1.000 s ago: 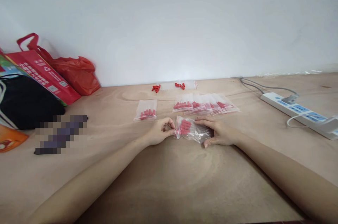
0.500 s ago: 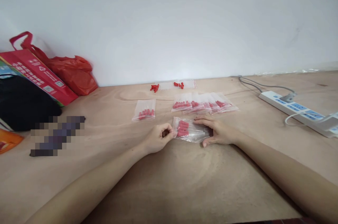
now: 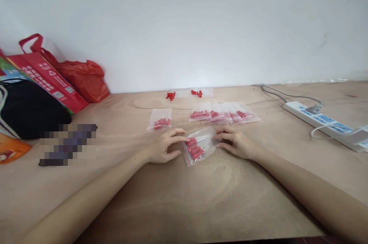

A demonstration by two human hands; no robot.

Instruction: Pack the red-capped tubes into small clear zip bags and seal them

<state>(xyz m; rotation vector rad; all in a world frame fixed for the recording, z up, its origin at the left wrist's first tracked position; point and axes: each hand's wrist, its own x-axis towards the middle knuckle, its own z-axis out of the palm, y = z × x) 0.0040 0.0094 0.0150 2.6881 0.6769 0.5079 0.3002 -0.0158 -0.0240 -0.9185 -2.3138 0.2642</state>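
Observation:
A clear zip bag (image 3: pixel 205 140) with several red pieces (image 3: pixel 195 149) in it lies tilted between my hands on the wooden table (image 3: pixel 201 198). My left hand (image 3: pixel 168 146) is at its left edge, fingers apart, one fingertip touching the bag. My right hand (image 3: pixel 234 142) has its fingers and thumb on the bag's upper right corner, pinching it. Just beyond, a single filled bag (image 3: pixel 161 117) lies at the left, and a row of overlapping filled bags (image 3: pixel 224 113) lies at the right.
Loose red pieces (image 3: pixel 170 95) and a flat bag with red pieces (image 3: pixel 205 92) lie near the wall. Red bags (image 3: pixel 83 77), a black bag (image 3: pixel 34 110) and a blurred dark object (image 3: pixel 67 146) are at the left. A power strip (image 3: pixel 324 123) with cables stands at the right.
My left hand has let go of the bag's edge and its fingers have spread. The bag has turned, its red-piece end now lower. The fingers of my right hand have closed on its corner.

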